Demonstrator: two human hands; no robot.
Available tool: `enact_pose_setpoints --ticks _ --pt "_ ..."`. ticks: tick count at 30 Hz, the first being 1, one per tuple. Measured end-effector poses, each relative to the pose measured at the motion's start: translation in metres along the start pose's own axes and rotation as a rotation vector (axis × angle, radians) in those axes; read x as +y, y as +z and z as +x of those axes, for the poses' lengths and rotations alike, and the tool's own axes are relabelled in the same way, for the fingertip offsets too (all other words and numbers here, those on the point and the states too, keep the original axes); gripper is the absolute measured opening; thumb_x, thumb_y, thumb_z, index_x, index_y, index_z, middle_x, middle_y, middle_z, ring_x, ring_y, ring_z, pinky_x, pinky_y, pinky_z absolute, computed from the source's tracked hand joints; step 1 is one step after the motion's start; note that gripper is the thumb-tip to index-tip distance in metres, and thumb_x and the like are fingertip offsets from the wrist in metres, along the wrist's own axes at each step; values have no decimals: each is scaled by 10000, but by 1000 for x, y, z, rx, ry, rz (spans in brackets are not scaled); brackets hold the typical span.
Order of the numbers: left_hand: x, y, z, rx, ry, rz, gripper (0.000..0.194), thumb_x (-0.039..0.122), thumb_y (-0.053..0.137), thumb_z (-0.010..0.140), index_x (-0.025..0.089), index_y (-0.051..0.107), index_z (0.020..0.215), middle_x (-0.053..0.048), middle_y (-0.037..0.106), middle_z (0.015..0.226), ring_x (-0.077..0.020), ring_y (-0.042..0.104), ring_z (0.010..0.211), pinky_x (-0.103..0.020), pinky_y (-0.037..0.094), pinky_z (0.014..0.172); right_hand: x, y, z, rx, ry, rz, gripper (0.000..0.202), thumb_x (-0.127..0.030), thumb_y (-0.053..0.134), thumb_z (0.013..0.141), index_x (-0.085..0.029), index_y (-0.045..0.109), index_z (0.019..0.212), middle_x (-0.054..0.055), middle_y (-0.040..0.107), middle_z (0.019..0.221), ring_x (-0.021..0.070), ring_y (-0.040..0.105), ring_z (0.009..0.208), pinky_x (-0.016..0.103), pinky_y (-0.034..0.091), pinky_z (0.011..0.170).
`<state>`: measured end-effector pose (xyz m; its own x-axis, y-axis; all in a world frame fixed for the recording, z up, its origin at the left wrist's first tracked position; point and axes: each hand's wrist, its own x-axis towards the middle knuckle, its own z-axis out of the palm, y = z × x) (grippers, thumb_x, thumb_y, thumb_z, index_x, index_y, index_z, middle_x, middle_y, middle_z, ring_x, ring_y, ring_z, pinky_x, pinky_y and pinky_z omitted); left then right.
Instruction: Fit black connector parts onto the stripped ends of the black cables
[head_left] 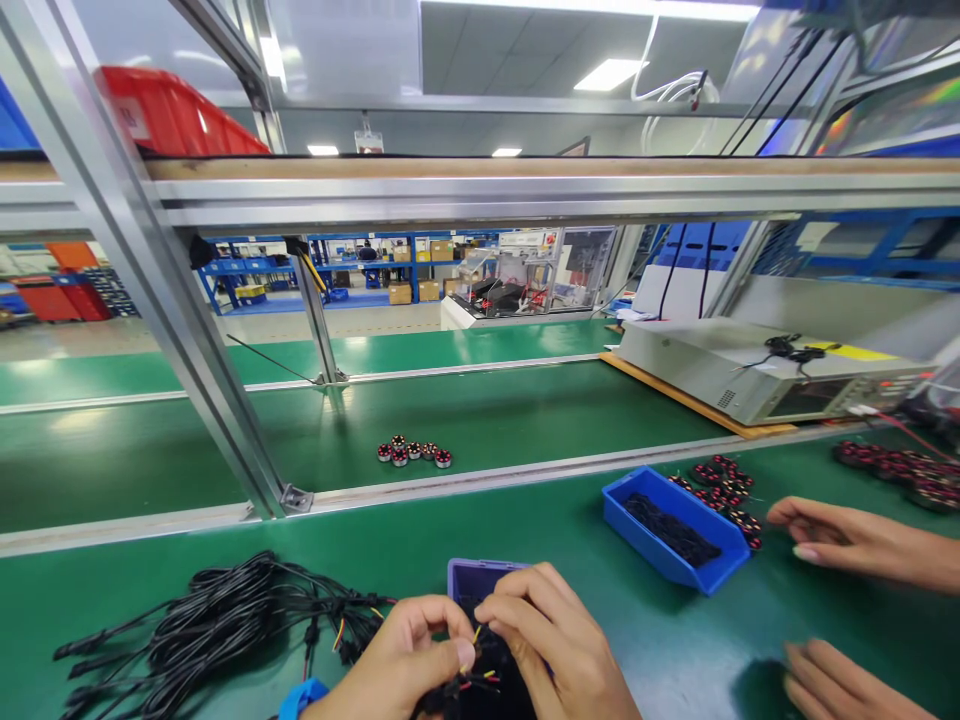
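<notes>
Just in front of me, my left hand (416, 650) is closed, its thumb and forefinger pinching a thin wire (477, 634) with a yellow part. My right hand (559, 640) is closed too, its fingertips meeting at the same wire. Below them, more wire ends with red and yellow tips (484, 678) stick out from dark cables. Partly hidden behind my hands stands a purple bin (484, 567) with dark contents. A bundle of black cables (214, 620) with connectors lies on the green bench to the left. A blue band (301, 697) circles my left wrist.
At right are a co-worker's two hands (862, 545), near a blue bin (637, 545) of black pieces and a pile of small round motor-like parts (724, 485). Several similar parts (414, 452) lie on the belt behind a metal rail (525, 467). A slanting metal post (172, 280) rises at left.
</notes>
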<state>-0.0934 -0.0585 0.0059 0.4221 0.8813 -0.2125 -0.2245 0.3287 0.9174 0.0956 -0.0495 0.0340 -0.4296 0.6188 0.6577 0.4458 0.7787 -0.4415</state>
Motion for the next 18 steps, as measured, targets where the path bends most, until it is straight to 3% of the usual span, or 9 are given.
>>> enact_pose_setpoints --ticks 8,11,15,18 --pt "-1 -1 -1 20 -31 13 386 507 800 717 184 588 722 64 523 564 -43 389 392 -164 256 376 -1 0 1 -33 -28 -31 241 -126 415 1026 -223 623 953 42 659 827 187 608 764 294 501 681" --pt "-5 -2 1 31 5 -13 395 502 811 705 185 576 717 69 520 553 -36 357 358 -165 228 344 -5 -3 1 -90 -45 23 271 -97 408 1001 -233 640 1032 50 670 863 193 616 790 283 513 678" --pt "-10 -1 1 65 6 -149 365 480 798 713 187 580 734 84 468 523 -33 310 355 -152 196 341 -8 -3 1 -194 64 161 326 -104 450 968 -258 642 1183 65 686 992 199 642 924 300 543 806" --pt "-9 -1 -1 2 41 -239 288 406 769 742 186 585 751 80 475 552 -27 301 374 -143 229 370 -6 3 -1 -130 113 242 227 -183 509 971 -243 694 1089 62 699 927 200 654 878 314 545 800"
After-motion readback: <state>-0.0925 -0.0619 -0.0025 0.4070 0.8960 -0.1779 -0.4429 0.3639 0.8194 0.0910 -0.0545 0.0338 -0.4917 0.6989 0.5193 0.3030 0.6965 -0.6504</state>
